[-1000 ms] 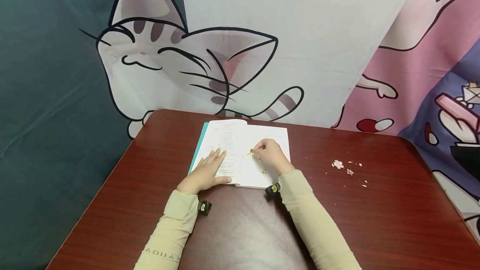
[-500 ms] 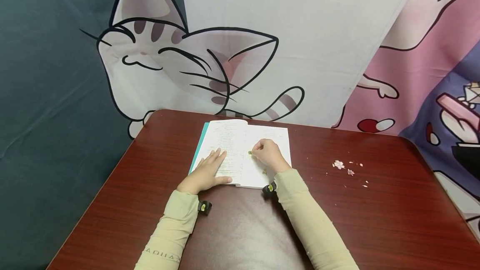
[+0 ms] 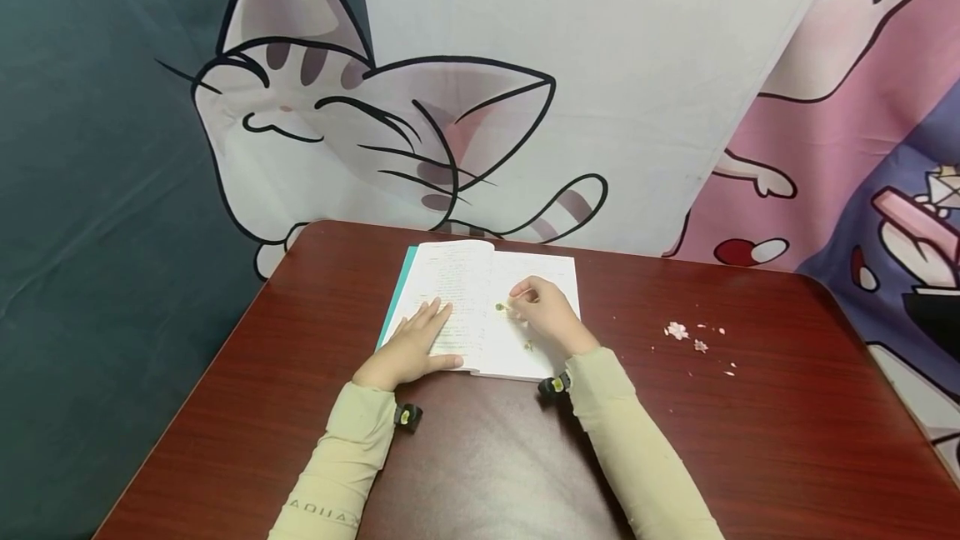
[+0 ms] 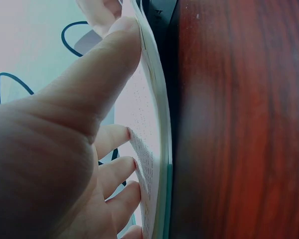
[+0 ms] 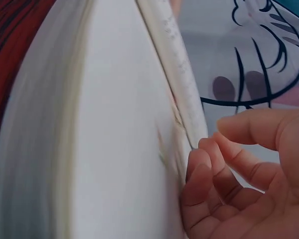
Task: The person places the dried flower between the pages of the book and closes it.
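Note:
An open book with a teal cover edge lies on the table. Resting flat on its left page is my left hand, fingers spread and straight, thumb near the lower edge. My right hand is over the right page with curled fingers; thumb and index tip nearly meet in the right wrist view. Just left of them lies a small green sprig with a pale yellowish part reaching toward the fingertips. Whether they pinch it is too small to tell. A second small sprig lies lower on that page.
Pale pink blossoms and several loose petals are scattered on the reddish-brown table to the right. Behind the table hangs a cloth backdrop with cartoon cats. Small black cameras sit at both wrists.
My right hand shifts slightly left, then back right, leaving more of the green sprig showing beside its fingertips. My left hand stays on the page.

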The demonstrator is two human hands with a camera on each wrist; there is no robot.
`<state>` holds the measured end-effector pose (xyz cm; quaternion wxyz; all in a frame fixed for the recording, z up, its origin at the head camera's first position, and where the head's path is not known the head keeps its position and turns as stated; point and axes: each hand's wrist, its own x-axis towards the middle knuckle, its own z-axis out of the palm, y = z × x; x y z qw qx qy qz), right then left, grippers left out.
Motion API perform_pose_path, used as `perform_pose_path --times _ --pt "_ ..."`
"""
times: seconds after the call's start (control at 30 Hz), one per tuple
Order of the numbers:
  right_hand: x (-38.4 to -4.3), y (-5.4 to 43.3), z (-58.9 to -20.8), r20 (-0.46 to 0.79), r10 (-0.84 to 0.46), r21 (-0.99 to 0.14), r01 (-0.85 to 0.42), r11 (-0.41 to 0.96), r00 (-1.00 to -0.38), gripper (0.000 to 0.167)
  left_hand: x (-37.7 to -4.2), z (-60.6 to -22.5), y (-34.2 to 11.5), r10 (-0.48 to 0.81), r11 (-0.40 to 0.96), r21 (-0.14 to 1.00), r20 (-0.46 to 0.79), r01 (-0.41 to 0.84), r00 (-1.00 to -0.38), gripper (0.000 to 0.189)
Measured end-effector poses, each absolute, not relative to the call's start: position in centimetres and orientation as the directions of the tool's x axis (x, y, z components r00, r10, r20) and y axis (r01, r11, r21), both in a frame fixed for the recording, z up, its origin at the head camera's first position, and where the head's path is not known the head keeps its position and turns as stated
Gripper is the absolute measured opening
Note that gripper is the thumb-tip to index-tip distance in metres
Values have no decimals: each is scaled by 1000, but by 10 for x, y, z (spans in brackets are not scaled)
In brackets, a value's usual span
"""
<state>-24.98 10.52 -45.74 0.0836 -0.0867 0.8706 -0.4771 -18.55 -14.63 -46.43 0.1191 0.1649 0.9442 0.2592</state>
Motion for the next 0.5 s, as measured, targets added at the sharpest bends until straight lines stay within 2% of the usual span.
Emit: perform_pose_path --times 0.23,0.4,0.5 --pt "-241 133 -449 39 -212 -823 -152 547 -976 11 -186 -464 -146 372 809 530 -128 254 -919 91" --pt "-237 156 -443 52 -158 -765 -140 628 -986 19 -186 -465 -146 372 807 534 -128 252 -919 90" --pt "-235 168 -441 12 -126 -721 -96 687 -992 28 -186 -467 -146 377 805 535 -124 258 -918 91"
